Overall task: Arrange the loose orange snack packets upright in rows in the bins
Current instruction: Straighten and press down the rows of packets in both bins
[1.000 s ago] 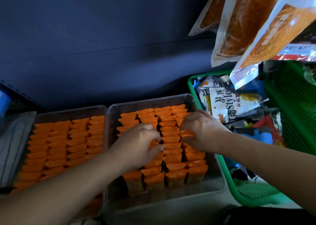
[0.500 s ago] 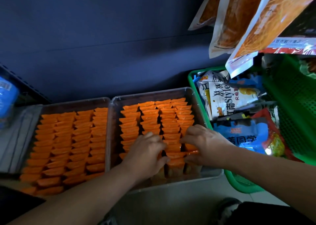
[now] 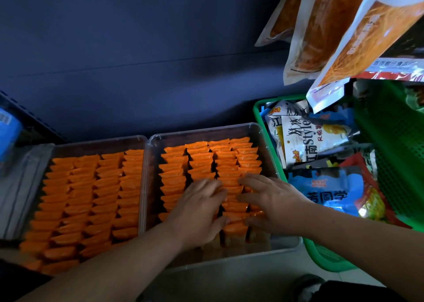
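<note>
The orange snack packets [image 3: 202, 161] stand upright in four tight rows inside the right clear plastic bin [image 3: 206, 128], glossy and pillow-shaped. I see my left hand [image 3: 197, 212] and right hand [image 3: 275, 207] lying side by side on the packet tops near the bin's front, fingers [image 3: 252, 180] released and spread flat, grasping nothing. The hands cover the middle rows. The packets nearest me look blurred behind the bin wall, so I cannot tell whether they stand straight. Touching it on the left, a second clear bin [image 3: 98, 142] holds four more orange rows. On the right, a green perforated basket [image 3: 390, 141] holds mixed crinkled snack bags [image 3: 332, 191]. Large orange-and-white pouches [image 3: 325, 26] hang above the basket.
</note>
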Available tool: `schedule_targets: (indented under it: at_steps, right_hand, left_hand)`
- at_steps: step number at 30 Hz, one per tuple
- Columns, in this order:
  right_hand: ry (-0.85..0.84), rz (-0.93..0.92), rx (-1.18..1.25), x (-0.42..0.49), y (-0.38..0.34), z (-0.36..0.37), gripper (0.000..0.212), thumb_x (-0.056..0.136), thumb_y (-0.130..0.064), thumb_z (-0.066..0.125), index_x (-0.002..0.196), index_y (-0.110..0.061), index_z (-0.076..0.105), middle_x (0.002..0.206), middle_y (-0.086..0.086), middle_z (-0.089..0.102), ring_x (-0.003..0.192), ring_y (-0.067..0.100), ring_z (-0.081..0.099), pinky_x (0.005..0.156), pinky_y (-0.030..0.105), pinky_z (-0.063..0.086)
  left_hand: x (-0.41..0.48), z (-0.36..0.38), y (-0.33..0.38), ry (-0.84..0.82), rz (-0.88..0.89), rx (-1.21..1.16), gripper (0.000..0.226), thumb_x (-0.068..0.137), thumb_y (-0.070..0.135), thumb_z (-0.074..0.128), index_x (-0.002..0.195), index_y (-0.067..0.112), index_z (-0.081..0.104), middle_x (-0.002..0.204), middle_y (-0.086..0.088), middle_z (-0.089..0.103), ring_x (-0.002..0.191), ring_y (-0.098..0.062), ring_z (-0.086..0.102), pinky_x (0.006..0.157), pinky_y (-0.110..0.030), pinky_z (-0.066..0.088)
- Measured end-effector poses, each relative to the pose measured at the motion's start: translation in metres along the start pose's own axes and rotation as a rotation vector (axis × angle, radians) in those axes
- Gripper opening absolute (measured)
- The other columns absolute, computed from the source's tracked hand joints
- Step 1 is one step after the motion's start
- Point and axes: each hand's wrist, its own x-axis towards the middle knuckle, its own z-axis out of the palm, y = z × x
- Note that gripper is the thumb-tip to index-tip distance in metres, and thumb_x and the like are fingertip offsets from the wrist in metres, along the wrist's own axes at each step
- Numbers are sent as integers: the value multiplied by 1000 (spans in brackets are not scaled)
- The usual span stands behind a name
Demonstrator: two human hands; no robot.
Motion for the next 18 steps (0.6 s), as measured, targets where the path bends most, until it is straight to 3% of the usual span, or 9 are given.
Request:
schedule_targets:
  at_steps: [3, 5, 7, 11, 18]
  right_hand:
    - [23, 22, 72, 3, 5, -2, 66, 88, -68, 58, 145, -35, 55, 157, -3, 43, 148, 23, 39, 117, 47, 39]
    - [73, 34, 58, 7, 12, 3, 68, 88, -68, 55, 145, -30, 55, 156, 0, 48, 148, 25, 42, 117, 50, 41]
    - [90, 37, 45, 14, 14, -1, 69, 94, -63, 57, 153, -28, 47, 163, 1, 39, 154, 25, 33, 123, 51, 33]
    - [42, 54, -8, 65, 19, -24, 72, 106, -56, 42, 166, -28, 15, 175, -4, 4, 161, 16, 2, 131, 44, 12]
    - [-18, 92, -17, 98, 33, -21, 65, 109, -51, 32, 166, -36, 4, 175, -10, -3, 160, 12, -5, 131, 48, 8]
  left_hand:
    - [3, 0, 4, -12, -3, -24, 65, 99, 62, 50, 150, 23, 53, 156, 4, 39, 147, -18, 28, 122, -41, 30]
    - [7, -3, 2, 1, 8, -54, 60, 100, 61, 48, 145, 23, 60, 155, 4, 43, 146, -18, 30, 119, -42, 35]
    - [14, -10, -1, 37, -9, -48, 56, 102, 56, 50, 145, 22, 59, 157, 2, 43, 148, -18, 31, 120, -42, 35]
    - [32, -28, -36, 97, -174, -49, 58, 104, 46, 54, 156, 22, 45, 170, -2, 26, 158, -21, 17, 130, -41, 19]
    - [31, -42, -65, 65, -247, -13, 57, 104, 43, 57, 156, 22, 45, 170, -2, 27, 158, -22, 18, 128, -37, 16]
